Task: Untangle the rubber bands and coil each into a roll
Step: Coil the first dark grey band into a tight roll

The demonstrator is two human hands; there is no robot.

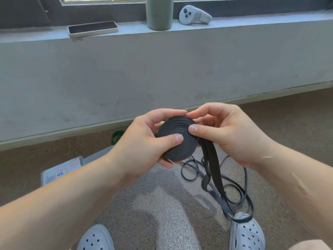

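Just one coil, two hands

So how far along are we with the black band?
Partly done: many turns are already wound into a flat black roll, which the left hand and right hand both grip. In hand: its tail hangs from the roll. Left: loose black loops lie on the floor, one draped over a shoe. A green item behind the left hand is mostly hidden.

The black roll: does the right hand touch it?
Touching. In the head view, the thumb of the right hand lies flat on the face of the black roll, no gap visible.
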